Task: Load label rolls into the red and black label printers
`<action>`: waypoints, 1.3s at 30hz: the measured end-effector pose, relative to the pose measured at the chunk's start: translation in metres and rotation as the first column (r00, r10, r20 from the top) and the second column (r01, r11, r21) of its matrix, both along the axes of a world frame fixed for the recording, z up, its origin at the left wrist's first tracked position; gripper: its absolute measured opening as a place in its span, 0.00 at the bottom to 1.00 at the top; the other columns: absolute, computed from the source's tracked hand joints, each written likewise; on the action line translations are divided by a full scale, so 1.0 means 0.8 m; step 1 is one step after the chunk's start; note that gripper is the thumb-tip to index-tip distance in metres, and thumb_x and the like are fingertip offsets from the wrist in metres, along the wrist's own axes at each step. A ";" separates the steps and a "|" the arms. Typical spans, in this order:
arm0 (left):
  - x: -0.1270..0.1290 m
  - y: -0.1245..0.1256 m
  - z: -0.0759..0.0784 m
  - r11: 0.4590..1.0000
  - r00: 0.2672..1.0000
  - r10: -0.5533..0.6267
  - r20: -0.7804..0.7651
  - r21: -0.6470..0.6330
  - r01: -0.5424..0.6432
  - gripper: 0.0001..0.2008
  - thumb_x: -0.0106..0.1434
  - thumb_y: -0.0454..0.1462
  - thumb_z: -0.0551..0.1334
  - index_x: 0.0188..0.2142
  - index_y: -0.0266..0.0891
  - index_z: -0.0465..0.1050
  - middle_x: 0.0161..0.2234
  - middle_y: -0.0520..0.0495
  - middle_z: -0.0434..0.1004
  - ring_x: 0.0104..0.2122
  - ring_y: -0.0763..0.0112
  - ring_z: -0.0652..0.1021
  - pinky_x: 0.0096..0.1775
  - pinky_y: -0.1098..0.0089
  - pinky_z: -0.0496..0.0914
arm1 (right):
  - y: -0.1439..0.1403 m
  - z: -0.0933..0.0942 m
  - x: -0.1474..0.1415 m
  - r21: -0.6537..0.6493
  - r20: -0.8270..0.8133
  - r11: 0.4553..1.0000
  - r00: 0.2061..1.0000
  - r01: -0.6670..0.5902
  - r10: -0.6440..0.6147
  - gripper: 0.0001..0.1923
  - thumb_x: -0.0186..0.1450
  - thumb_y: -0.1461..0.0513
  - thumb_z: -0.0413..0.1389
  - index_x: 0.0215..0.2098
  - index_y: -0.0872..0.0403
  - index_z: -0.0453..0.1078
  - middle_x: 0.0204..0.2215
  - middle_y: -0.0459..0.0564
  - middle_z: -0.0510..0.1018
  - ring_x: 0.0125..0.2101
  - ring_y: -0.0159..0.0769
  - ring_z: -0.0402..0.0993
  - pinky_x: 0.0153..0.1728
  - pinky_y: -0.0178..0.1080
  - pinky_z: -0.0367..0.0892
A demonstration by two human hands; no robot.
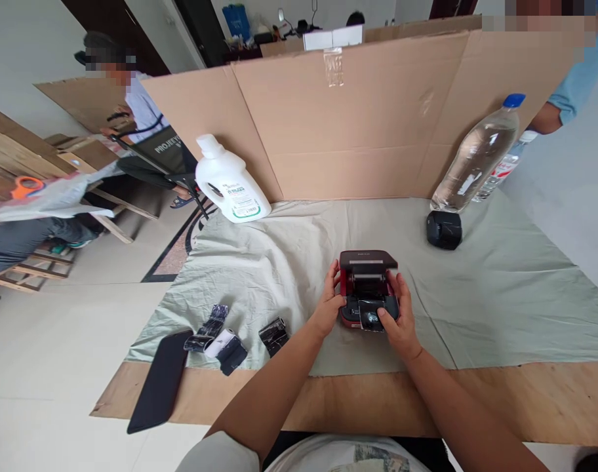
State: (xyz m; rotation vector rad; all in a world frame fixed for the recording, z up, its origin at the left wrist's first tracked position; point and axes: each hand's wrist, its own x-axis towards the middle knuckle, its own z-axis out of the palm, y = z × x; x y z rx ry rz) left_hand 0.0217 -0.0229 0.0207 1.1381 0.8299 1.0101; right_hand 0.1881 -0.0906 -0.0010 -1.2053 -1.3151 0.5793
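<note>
A small red and black device (pixel 366 283) with its lid raised sits on the pale green cloth (pixel 500 295) in front of me. My left hand (pixel 328 303) grips its left side. My right hand (pixel 400 316) wraps the right side, thumb pressed on a round black part (pixel 370 320) at the device's front. Both hands rest on the cloth.
A black cube-shaped object (pixel 444 229) lies to the back right beside two clear water bottles (pixel 478 157). A white jug (pixel 229 181) stands back left. Black film rolls (pixel 220 337) and a flat black panel (pixel 160 380) lie front left. A cardboard wall (pixel 358 111) rings the back. People sit beyond it.
</note>
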 end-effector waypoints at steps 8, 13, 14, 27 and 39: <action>-0.005 0.003 0.007 1.000 0.994 -0.012 -0.105 0.017 0.014 0.34 0.50 0.33 0.58 0.58 0.47 0.65 0.61 0.46 0.63 0.59 0.55 0.66 0.58 0.56 0.62 | 0.005 -0.007 0.014 0.129 0.111 0.991 0.994 -0.023 0.009 0.29 0.69 0.44 0.40 0.64 0.45 0.57 0.64 0.53 0.61 0.64 0.51 0.57 0.63 0.60 0.53; -0.005 0.011 0.037 0.947 0.892 0.232 -0.388 0.298 -0.117 0.15 0.54 0.35 0.61 0.42 0.45 0.76 0.53 0.46 0.71 0.57 0.55 0.67 0.58 0.56 0.61 | 0.007 -0.007 0.015 0.131 0.129 0.991 0.992 -0.016 -0.001 0.27 0.70 0.44 0.40 0.60 0.46 0.61 0.62 0.53 0.63 0.62 0.51 0.58 0.62 0.60 0.55; -0.002 0.015 0.043 0.934 0.872 0.250 -0.421 0.343 -0.102 0.13 0.55 0.36 0.61 0.41 0.45 0.76 0.49 0.46 0.74 0.54 0.56 0.70 0.58 0.56 0.62 | 0.007 -0.007 0.016 0.129 0.130 0.992 0.992 -0.019 0.002 0.26 0.70 0.44 0.41 0.59 0.46 0.61 0.62 0.54 0.63 0.63 0.51 0.58 0.62 0.60 0.56; 0.065 0.073 0.039 0.787 0.488 0.114 -0.865 0.379 0.487 0.12 0.43 0.29 0.69 0.13 0.41 0.68 0.23 0.39 0.76 0.46 0.42 0.73 0.59 0.45 0.51 | 0.007 -0.010 0.018 0.155 0.136 0.988 0.991 -0.021 0.000 0.24 0.69 0.46 0.43 0.58 0.46 0.62 0.61 0.53 0.65 0.61 0.50 0.60 0.61 0.59 0.56; -0.021 0.041 0.107 0.823 0.773 -0.097 -0.627 0.386 0.416 0.18 0.53 0.36 0.64 0.45 0.40 0.77 0.44 0.44 0.78 0.44 0.60 0.78 0.47 0.64 0.71 | 0.008 -0.008 0.020 0.167 0.133 0.986 0.991 -0.026 0.004 0.21 0.69 0.50 0.46 0.55 0.47 0.65 0.60 0.54 0.66 0.60 0.53 0.61 0.59 0.61 0.56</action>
